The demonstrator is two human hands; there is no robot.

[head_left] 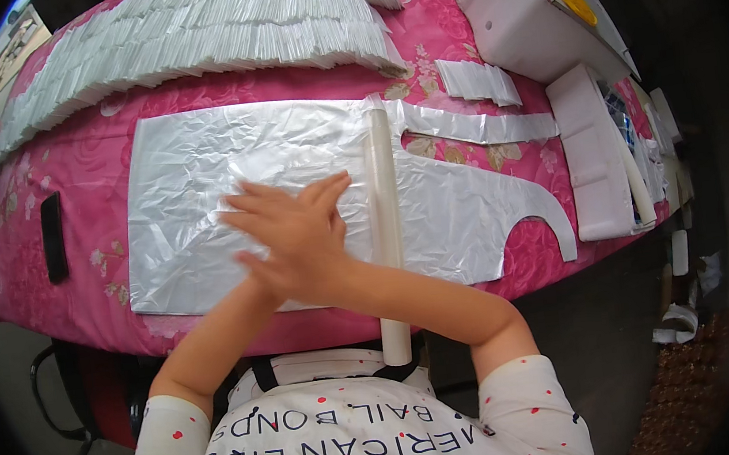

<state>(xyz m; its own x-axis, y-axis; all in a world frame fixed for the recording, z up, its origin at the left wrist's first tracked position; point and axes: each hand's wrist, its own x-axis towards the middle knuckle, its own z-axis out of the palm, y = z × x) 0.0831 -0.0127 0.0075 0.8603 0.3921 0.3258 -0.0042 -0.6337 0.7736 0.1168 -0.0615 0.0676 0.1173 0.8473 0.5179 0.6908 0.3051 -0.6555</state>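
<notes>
A thin silvery-white plastic apron (192, 192), with strap-like cutouts at its right end, lies flat and creased on the table. My forearms cross over it. My right hand (294, 235) is on top, fingers spread toward the upper left and slightly blurred. Partly covered beneath it, my left hand (328, 197) shows fingers stretched toward the upper right. Neither hand holds anything visible; whether they press on the plastic I cannot tell. Just right of the hands, a long whitish tube (380, 181) lies across the apron, its near end jutting past the table edge.
Rows of folded white plastic pieces (210, 30) fill the far left of the pink flowered tablecloth (80, 222). A smaller stack (478, 82) sits far right, near white foam boxes (592, 150). A dark bar-shaped object (54, 238) lies at left. A chair (90, 407) stands lower left.
</notes>
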